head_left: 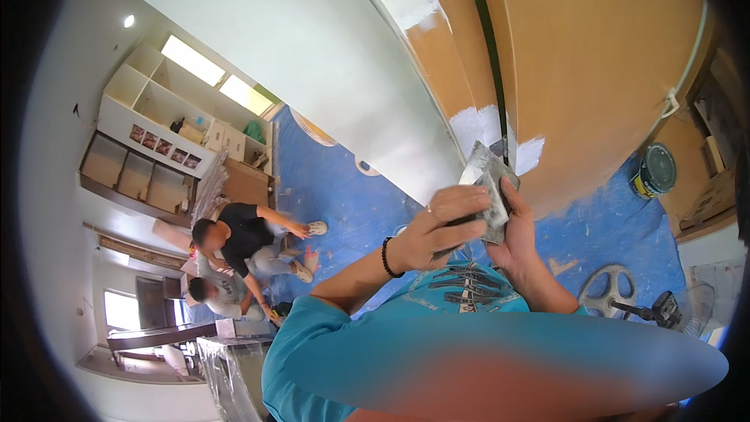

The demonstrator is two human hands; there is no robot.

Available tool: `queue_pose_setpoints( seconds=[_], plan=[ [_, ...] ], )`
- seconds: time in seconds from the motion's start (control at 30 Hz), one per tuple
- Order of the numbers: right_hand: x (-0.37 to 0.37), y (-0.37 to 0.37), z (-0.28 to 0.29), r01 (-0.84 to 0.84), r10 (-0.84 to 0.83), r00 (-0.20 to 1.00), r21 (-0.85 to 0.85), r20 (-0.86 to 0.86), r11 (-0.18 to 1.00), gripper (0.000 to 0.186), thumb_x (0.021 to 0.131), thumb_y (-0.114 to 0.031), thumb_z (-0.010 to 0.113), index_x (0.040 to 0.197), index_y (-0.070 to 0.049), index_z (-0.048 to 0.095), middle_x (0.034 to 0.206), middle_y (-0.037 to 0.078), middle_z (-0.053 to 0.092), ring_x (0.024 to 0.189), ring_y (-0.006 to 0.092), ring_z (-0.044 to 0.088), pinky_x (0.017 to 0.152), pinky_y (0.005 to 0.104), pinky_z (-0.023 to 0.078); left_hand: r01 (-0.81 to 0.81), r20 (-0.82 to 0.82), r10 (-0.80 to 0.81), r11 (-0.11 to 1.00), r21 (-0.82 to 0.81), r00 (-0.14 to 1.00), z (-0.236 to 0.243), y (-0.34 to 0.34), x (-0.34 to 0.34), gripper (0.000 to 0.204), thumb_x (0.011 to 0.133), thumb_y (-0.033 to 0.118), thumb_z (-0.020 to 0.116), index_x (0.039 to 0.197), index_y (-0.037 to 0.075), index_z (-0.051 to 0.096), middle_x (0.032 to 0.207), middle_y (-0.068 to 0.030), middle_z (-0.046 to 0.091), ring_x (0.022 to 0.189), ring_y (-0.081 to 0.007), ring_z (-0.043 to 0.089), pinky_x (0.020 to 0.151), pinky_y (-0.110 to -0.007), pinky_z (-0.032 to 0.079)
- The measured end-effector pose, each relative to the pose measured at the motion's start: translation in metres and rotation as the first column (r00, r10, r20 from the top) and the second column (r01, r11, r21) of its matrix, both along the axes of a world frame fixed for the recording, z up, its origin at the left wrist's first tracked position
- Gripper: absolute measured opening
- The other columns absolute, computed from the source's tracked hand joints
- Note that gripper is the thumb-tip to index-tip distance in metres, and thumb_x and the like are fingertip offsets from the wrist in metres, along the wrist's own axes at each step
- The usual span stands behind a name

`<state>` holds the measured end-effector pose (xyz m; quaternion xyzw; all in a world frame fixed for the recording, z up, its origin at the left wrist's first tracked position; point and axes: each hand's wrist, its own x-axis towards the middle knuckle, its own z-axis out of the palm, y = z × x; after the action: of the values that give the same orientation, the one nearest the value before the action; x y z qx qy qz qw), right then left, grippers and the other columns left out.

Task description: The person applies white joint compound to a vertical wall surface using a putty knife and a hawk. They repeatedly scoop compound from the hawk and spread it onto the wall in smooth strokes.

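In front of my chest, my left hand (pixel 447 223), with a beaded bracelet at its wrist, is closed on a flat grey putty trowel (pixel 480 158) smeared with white. My right hand (pixel 517 230) is wrapped round the tool's other side, its thumb against the edge. The fingers partly hide the handle, and I cannot tell whether a second blade is in the grip. Just beyond the tool stands a tan panel (pixel 601 55) with a dark vertical gap (pixel 491 39). White filler patches (pixel 531 153) lie on both sides of that gap, close to the tool's top corner.
Blue sheeting (pixel 312 164) covers the floor. A dark bucket (pixel 655 170) stands at the right, near a grey wheel-shaped base (pixel 608 289). A large white panel (pixel 312 47) rises on the left. Two people (pixel 242 242) crouch at the far left below white shelves (pixel 156 94).
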<state>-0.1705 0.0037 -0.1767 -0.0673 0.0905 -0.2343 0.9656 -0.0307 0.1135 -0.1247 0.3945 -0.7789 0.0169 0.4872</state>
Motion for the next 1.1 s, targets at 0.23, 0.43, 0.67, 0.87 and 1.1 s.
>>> queue_pose_setpoints(
  seconds=[0.23, 0.43, 0.67, 0.87, 1.1],
  plan=[
    [0.001, 0.009, 0.012, 0.103, -0.113, 0.982, -0.075, -0.149, 0.992, 0.043, 0.108, -0.033, 0.050, 0.140, -0.005, 0.053, 0.128, 0.011, 0.066, 0.115, 0.0257, 0.067, 0.100, 0.0429, 0.054, -0.069, 0.309, 0.013, 0.983, 0.171, 0.951, 0.001, 0.018, 0.048, 0.049, 0.088, 0.008, 0.074, 0.136, 0.010, 0.063, 0.147, -0.0120, 0.055, 0.137, -0.0366, 0.052, 0.109, -0.050, 0.044],
    [-0.006, 0.017, 0.024, 0.210, -0.236, 0.953, -0.150, -0.189, 0.966, 0.043, 0.108, -0.032, 0.049, 0.141, -0.005, 0.053, 0.132, 0.011, 0.065, 0.117, 0.0265, 0.066, 0.102, 0.0441, 0.054, -0.327, 0.605, 0.262, 0.945, -0.003, 0.752, 0.033, 0.022, 0.108, 0.061, 0.080, 0.008, 0.071, 0.139, 0.017, 0.063, 0.147, -0.0073, 0.056, 0.134, -0.0288, 0.054, 0.111, -0.052, 0.038],
    [0.004, 0.033, 0.021, 0.390, -0.425, 0.894, -0.221, -0.143, 0.894, 0.044, 0.109, -0.032, 0.049, 0.142, -0.002, 0.051, 0.134, 0.011, 0.064, 0.119, 0.0263, 0.065, 0.105, 0.0436, 0.052, -0.346, 0.045, 0.507, 0.648, -0.678, 0.861, 0.194, -0.085, 0.158, 0.045, 0.090, -0.005, 0.064, 0.134, 0.007, 0.067, 0.134, -0.0072, 0.067, 0.115, -0.0241, 0.062, 0.102, -0.033, 0.041],
    [0.001, 0.041, 0.016, 0.448, -0.484, 0.856, -0.209, -0.182, 0.869, 0.041, 0.109, -0.029, 0.047, 0.140, -0.003, 0.053, 0.130, 0.011, 0.067, 0.113, 0.0254, 0.069, 0.097, 0.0407, 0.058, -0.415, -0.023, 0.563, 0.579, -0.701, 0.826, 0.235, -0.118, 0.137, 0.043, 0.096, 0.002, 0.060, 0.138, 0.008, 0.064, 0.130, -0.0137, 0.066, 0.117, -0.0302, 0.059, 0.105, -0.040, 0.038],
    [-0.006, 0.036, 0.010, 0.474, -0.503, 0.844, -0.183, -0.183, 0.861, 0.040, 0.109, -0.028, 0.046, 0.139, -0.002, 0.053, 0.129, 0.012, 0.068, 0.111, 0.0256, 0.070, 0.096, 0.0409, 0.059, -0.408, 0.027, 0.581, 0.603, -0.685, 0.813, 0.160, -0.111, 0.133, 0.042, 0.092, 0.001, 0.064, 0.134, 0.007, 0.067, 0.132, -0.0091, 0.066, 0.115, -0.0249, 0.061, 0.103, -0.037, 0.039]
  ],
)
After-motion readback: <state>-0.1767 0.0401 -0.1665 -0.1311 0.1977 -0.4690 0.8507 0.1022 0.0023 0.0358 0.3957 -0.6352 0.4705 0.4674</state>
